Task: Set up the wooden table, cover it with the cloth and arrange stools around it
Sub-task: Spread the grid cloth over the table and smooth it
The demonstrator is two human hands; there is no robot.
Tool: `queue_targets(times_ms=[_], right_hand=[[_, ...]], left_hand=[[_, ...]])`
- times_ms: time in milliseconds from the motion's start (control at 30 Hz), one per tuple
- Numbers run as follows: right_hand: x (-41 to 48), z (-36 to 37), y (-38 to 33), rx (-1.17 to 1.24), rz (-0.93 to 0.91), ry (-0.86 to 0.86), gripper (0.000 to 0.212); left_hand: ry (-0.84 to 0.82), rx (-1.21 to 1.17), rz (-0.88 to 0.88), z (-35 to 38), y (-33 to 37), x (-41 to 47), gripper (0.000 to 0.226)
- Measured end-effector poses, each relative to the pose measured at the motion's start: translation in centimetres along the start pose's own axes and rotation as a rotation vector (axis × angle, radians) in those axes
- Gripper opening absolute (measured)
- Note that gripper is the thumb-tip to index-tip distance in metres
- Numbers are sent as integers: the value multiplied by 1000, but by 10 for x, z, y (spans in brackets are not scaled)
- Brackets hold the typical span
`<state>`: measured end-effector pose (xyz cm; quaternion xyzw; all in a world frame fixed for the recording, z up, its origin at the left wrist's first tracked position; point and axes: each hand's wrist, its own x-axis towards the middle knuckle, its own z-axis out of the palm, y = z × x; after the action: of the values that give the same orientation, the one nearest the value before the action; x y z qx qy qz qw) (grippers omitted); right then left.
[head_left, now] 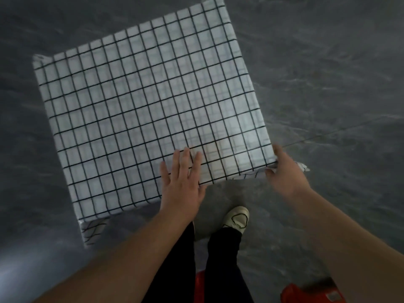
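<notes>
Dim, motion-blurred, wide-angle view; pale glare lower left.

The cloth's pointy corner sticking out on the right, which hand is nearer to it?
Right. The right hand holds the cloth edge right beside that corner; the left hand lies flat on the cloth, farther along the same edge.

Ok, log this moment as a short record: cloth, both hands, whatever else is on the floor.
cloth: white with a dark grid, spread over a square top, corners hanging down
left hand: flat on the cloth by the near edge, fingers straight
right hand: at the near right corner, thumb and fingers round the cloth's edge
red object: on the floor at the bottom right, cut off by the frame; too blurred to identify
floor: dark grey, streaked
shoe: white, below the near edge
</notes>
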<state>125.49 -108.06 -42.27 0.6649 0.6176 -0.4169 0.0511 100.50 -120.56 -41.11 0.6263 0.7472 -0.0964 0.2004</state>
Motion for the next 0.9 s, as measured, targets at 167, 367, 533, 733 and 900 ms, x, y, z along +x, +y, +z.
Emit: queue_targets(times_ms=[167, 367, 533, 733, 900], right_hand=[[-21, 13, -37, -327, -372, 210, 91], [-26, 56, -79, -638, -584, 76, 65], [-23, 57, -84, -638, -496, 54, 71], [-19, 58, -128, -616, -553, 74, 66], [4, 77, -167, -740, -586, -21, 73]], left_hand=[[25, -5, -31, 4, -27, -14, 92], [-31, -53, -149, 18, -56, -27, 92], [-95, -120, -116, 11, -60, -25, 104], [27, -233, -331, -23, -109, -26, 72], [-46, -235, -453, -27, -169, -26, 74]])
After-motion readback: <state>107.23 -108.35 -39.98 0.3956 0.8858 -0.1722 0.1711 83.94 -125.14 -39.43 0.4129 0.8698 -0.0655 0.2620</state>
